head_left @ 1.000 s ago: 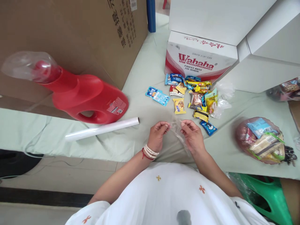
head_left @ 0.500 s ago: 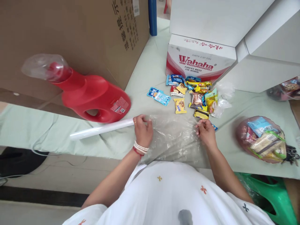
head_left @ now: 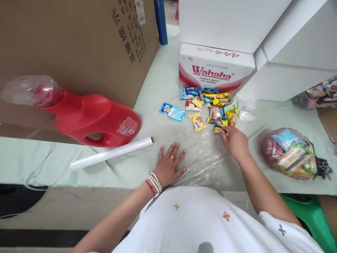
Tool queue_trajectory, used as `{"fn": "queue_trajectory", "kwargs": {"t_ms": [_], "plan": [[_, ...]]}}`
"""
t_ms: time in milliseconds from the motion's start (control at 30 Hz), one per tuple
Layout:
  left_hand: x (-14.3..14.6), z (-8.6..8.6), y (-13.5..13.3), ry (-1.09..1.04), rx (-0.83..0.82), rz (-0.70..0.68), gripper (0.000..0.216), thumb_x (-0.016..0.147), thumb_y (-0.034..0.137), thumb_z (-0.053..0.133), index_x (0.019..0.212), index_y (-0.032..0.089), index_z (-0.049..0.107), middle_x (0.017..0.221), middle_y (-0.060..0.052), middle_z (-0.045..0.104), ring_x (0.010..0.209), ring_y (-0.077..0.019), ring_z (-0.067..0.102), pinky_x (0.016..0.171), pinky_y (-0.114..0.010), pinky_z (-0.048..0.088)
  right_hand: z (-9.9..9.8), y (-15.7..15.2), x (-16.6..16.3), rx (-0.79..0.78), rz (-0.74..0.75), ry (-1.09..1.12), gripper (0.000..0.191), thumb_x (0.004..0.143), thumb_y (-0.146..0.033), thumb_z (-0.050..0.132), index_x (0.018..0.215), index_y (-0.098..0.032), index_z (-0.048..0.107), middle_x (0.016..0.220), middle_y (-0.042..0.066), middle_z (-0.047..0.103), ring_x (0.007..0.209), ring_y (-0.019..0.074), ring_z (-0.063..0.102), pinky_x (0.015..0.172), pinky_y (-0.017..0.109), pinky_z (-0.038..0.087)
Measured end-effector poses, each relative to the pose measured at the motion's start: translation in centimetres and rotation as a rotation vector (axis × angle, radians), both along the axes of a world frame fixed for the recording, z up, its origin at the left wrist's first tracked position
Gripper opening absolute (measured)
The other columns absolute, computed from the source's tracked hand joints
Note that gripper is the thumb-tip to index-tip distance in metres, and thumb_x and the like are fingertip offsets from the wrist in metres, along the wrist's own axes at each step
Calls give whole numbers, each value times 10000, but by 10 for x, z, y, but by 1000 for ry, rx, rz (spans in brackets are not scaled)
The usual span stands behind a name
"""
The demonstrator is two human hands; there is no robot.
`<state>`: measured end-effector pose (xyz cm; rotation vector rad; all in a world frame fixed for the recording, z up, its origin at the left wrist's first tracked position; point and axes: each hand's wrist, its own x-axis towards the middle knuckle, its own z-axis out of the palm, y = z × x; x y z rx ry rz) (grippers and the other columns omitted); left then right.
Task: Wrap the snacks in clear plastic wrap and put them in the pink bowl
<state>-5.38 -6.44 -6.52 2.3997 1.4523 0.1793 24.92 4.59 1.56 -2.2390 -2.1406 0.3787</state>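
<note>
My left hand (head_left: pixel 170 165) lies flat with spread fingers on the left part of a clear plastic sheet or bag (head_left: pixel 202 161), which is spread on the cloth-covered table. My right hand (head_left: pixel 235 142) is curled, its fingertips at a small yellow-and-black snack packet (head_left: pixel 219 126) at the near edge of a snack pile. What the fingertips pinch is hidden. Close by are a yellow cookie packet (head_left: pixel 197 122), a brown packet (head_left: pixel 215 113) and a blue double sachet (head_left: pixel 172 112). A white roll (head_left: pixel 113 153) rests left of my left hand.
A red jug (head_left: pixel 97 119) leans by a large brown carton (head_left: pixel 65 45) at left. Behind the snacks stands a Wahaha water box (head_left: pixel 216 68) beneath white boxes (head_left: pixel 231 21). A bowl of snacks (head_left: pixel 268 140) sits at right, above a green stool (head_left: pixel 305 218).
My left hand has let go of the plastic's upper left area, come down and flattened on it. My right hand has shifted up to the yellow-and-black packet. The view has shifted slightly.
</note>
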Motion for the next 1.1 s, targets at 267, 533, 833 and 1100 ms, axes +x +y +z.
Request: {"fn": "queue_trajectory", "kwargs": {"t_ms": [267, 533, 833, 1100], "plan": [[2, 3, 0, 16, 32, -24, 663, 951, 524, 542, 1560, 284, 438, 1694, -170, 254, 1548, -365, 293, 1227, -697, 12, -23, 65, -118, -112, 43, 10, 485, 971, -450, 604, 1293, -88, 594, 1272, 237, 602, 1086, 305, 678, 886, 365, 506], [-1, 0, -1, -26, 14, -23, 738, 920, 522, 578, 1587, 267, 389, 1692, -166, 251, 1548, -376, 292, 1225, -704, -3, 6, 54, 3, -83, 166, -64, 550, 882, -415, 702, 1363, -174, 586, 1298, 175, 620, 1109, 314, 643, 907, 345, 489], [-4, -1, -3, -14, 24, -6, 745, 934, 525, 549, 1590, 217, 375, 1682, -169, 278, 1543, -360, 311, 1238, -678, -16, -17, 51, 32, -287, 248, -246, 586, 834, -392, 713, 1362, -192, 553, 1293, 166, 664, 1071, 294, 670, 768, 312, 477], [-3, 1, -5, -27, 10, 14, 800, 917, 521, 578, 1599, 175, 347, 1665, -185, 318, 1531, -361, 338, 1251, -668, -16, 23, 43, 83, -64, 107, -108, 468, 794, -379, 700, 1213, -187, 617, 1012, 99, 739, 810, 236, 655, 629, 286, 390]]}}
